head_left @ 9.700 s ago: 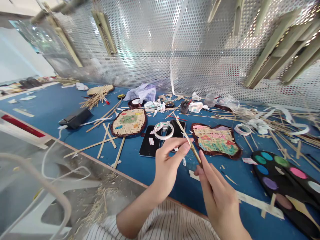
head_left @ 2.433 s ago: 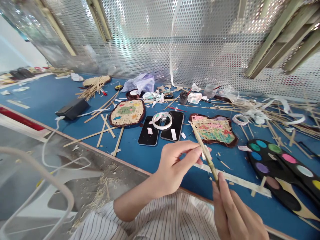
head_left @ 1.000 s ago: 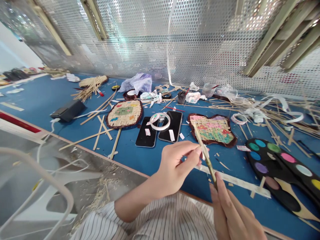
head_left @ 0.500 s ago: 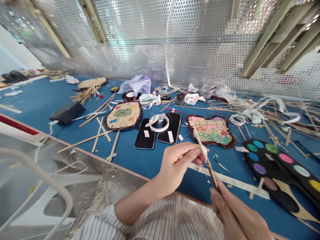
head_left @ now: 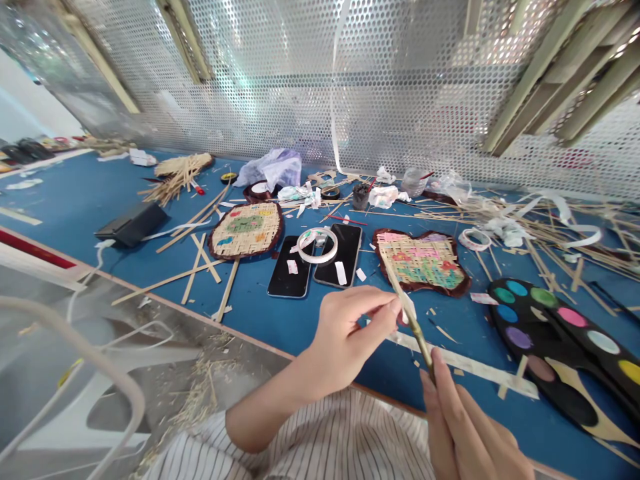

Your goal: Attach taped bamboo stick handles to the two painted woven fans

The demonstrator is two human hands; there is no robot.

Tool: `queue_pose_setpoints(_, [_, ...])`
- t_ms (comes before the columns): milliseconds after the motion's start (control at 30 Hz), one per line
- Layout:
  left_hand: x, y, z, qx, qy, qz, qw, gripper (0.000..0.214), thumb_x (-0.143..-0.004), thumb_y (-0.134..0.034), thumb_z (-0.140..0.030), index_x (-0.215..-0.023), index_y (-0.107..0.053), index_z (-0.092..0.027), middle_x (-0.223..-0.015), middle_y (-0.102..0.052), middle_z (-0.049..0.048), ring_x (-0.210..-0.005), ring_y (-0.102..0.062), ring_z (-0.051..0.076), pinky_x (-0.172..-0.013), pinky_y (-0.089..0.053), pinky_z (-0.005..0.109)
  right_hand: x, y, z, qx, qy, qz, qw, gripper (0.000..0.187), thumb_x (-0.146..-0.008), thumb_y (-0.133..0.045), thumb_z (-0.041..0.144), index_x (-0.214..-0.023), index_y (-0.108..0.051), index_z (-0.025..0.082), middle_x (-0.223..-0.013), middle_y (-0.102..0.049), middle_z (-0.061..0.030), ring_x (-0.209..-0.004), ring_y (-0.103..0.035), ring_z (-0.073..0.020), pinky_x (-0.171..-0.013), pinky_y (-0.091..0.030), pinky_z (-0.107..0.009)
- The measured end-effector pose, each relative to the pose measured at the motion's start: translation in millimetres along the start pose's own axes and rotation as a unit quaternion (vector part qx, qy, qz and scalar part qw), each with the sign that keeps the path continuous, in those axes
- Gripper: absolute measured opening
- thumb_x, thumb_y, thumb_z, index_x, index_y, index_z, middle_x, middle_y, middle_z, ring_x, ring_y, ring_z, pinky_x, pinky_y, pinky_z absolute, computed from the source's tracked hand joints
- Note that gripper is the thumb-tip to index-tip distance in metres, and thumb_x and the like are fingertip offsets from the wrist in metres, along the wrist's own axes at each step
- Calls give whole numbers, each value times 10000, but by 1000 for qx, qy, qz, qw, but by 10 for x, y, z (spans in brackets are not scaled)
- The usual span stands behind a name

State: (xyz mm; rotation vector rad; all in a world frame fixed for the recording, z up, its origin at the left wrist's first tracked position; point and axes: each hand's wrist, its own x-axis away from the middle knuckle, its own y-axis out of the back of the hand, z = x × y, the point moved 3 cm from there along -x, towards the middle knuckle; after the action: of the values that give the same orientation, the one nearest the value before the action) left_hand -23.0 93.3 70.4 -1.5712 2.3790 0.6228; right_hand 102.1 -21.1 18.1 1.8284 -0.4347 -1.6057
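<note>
My right hand (head_left: pixel 465 417) is closed around the lower part of a thin bamboo stick (head_left: pixel 423 343), which slants up and away from me. Partway along the stick sits a piece of white tape (head_left: pixel 408 309), stuck on or wrapped round it; which of the two I cannot tell. The fingertips of my left hand (head_left: pixel 350 333) pinch at this tape, and some of them are hidden behind it. Just past the stick's thin pale tip lies a woven bamboo panel (head_left: pixel 423 260) with a brown edge and painted colours.
Two phones (head_left: pixel 289 270) lie side by side with a tape roll (head_left: pixel 317 246) across them. Left of them is a round woven fan (head_left: pixel 246 230). A paint palette (head_left: pixel 530 333) stands at right. Loose bamboo strips (head_left: pixel 550 267) litter the blue table, backed by a perforated metal screen (head_left: pixel 280 87).
My left hand has shifted slightly left at the tape, and a white bit shows more below its fingertips. My right hand's fingers have moved a little on the stick and look more extended.
</note>
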Motion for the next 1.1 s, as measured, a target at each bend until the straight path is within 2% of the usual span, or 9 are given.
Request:
queue_pose_setpoints(67, [-2, -3, 5, -9, -3, -7, 1000, 282, -908, -499, -221, -705, -673, -133, -591, -604, 11, -572, -558, 89, -546, -429, 198, 43, -20, 17, 22, 0, -7, 1000, 604, -861, -510, -1, -1429, -398, 170, -1032, -732, -117, -549, -673, -138, -454, -434, -239])
queue_pose_setpoints(267, [-3, -31, 38, 5, -16, -44, 999, 265, -875, -530, -183, -645, -652, -133, -586, -611, 11, -534, -546, 76, -501, -401, 185, -18, 19, 48, 49, 35, 8, 998, 640, -869, -494, -5, -1465, -314, 143, -1008, -739, -120, -575, -670, -139, -498, -431, -247])
queue_pose_setpoints(367, [-4, -58, 112, 115, 62, -20, 991, 271, -894, -526, -230, -680, -666, -141, -633, -631, 14, -554, -572, 77, -529, -447, 180, -56, 46, 38, 41, 37, 19, 998, 648, -878, -486, 11, -1478, -269, 120, -998, -739, -131, -607, -684, -160, -516, -445, -261])
queue_pose_setpoints(500, [-10, -75, 158, 255, 136, 32, 957, 226, -887, -555, -262, -747, -683, -139, -692, -660, 27, -584, -587, 85, -572, -495, 190, -56, 71, -33, 33, 14, 2, 999, 651, -874, -489, 8, -1475, -286, 153, -986, -745, -117, -601, -689, -157, -521, -454, -255])
queue_pose_setpoints(600, [-25, -31, 125, 217, 124, 37, 968, 244, -883, -564, -273, -720, -680, -133, -678, -659, 31, -575, -580, 83, -568, -485, 188, -58, 71, -75, -1, 45, 14, 999, 574, -862, -539, 42, -1408, -438, 189, -997, -746, -92, -571, -682, -129, -471, -449, -213])
queue_pose_setpoints(700, [-38, 16, 71, 143, 99, 36, 984, 284, -890, -549, -291, -692, -679, -134, -650, -655, 32, -556, -578, 85, -550, -473, 191, -57, 67, -90, -37, -4, 0, 999, 507, -857, -546, 45, -1334, -539, 218, -942, -756, -70, -526, -665, -115, -430, -440, -197])
queue_pose_setpoints(833, [-46, 50, 18, 83, 69, 38, 993, 311, -904, -519, -296, -680, -674, -147, -636, -648, 27, -553, -581, 92, -554, -483, 204, -17, 36, -46, -50, -86, -18, 995, 552, -869, -525, 52, -1388, -466, 231, -838, -760, -60, -510, -661, -128, -447, -469, -206])
queue_pose_setpoints(967, [-46, 65, 6, 56, 50, 43, 996, 328, -919, -486, -285, -680, -666, -151, -637, -641, 25, -578, -588, 97, -572, -485, 212, 11, 16, -40, -59, -74, -2, 995, 561, -869, -507, 47, -1398, -452, 225, -859, -761, -65, -533, -682, -137, -464, -497, -198])
queue_pose_setpoints(1100, [-51, 76, 19, 70, 35, 44, 996, 316, -924, -476, -277, -698, -656, -147, -636, -634, 23, -569, -580, 95, -572, -484, 216, 1, 44, -84, -79, -50, 13, 995, 549, -856, -501, 17, -1350, -517, 255, -1018, -737, -79, -624, -713, -170, -509, -530, -222])
